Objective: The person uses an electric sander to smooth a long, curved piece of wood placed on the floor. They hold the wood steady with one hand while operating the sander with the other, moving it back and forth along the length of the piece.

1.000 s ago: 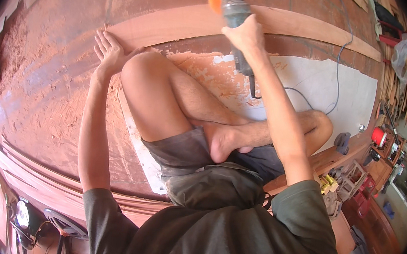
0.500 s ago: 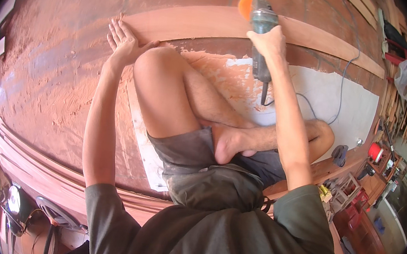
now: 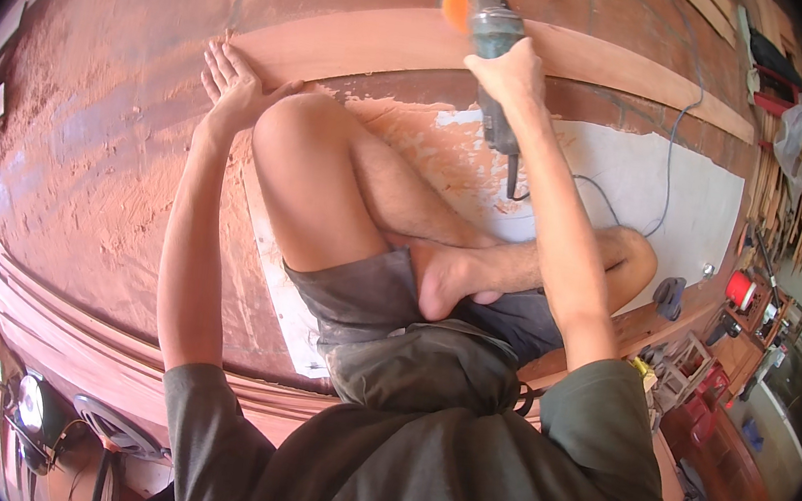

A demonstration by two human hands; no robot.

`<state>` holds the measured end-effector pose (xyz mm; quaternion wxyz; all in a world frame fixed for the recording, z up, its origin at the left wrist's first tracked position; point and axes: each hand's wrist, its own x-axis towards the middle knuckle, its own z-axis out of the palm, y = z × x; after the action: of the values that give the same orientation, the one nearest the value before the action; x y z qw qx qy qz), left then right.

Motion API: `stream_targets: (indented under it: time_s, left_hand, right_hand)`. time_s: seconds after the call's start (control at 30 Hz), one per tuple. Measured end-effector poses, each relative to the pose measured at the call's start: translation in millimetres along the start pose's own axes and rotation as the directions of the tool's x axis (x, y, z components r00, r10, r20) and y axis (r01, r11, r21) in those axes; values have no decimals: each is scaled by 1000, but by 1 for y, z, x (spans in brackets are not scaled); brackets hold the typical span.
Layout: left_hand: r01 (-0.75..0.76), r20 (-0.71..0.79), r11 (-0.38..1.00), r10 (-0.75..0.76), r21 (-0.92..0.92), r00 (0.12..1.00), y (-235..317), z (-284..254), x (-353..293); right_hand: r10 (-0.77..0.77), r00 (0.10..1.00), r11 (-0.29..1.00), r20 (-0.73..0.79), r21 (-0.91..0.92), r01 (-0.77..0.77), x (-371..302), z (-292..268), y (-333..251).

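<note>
A long, pale reddish wooden board (image 3: 365, 41) lies crosswise in front of my folded legs. My right hand (image 3: 512, 73) is wrapped round the body of a dark green-grey angle grinder (image 3: 497, 32), which lies across the board near its middle. At the grinder's head is an orange disc (image 3: 458, 6), over the board's far edge. My left hand (image 3: 234, 83) lies flat with fingers spread at the board's left end, next to my knee. The grinder's rear end and its cord point back toward my legs.
A white sheet (image 3: 695, 185) partly covered in reddish dust lies under my legs. The grinder's cord (image 3: 672, 173) runs off to the right and away. Stacked wood strips (image 3: 75, 332) lie at the left. Tools, a red spool (image 3: 741, 289) and a plastic bag (image 3: 801, 143) are at the right.
My right hand and the grinder have shifted a little to the left along the board. The left hand stays on the board's end.
</note>
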<state>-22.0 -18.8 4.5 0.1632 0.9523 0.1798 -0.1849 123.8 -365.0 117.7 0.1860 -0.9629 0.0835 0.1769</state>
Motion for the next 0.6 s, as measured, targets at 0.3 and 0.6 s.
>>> stream_targets:
  time_s: [0.3,0.6]
  left_hand:
    - [11,10,999,-11,31,1000,-2,4,3]
    - [29,47,999,-30,27,998,-2,-2,-1]
  right_hand:
    - [-52,999,998,10,20,52,2,7,-4]
    - [-103,994,994,42,39,101,0,11,-9]
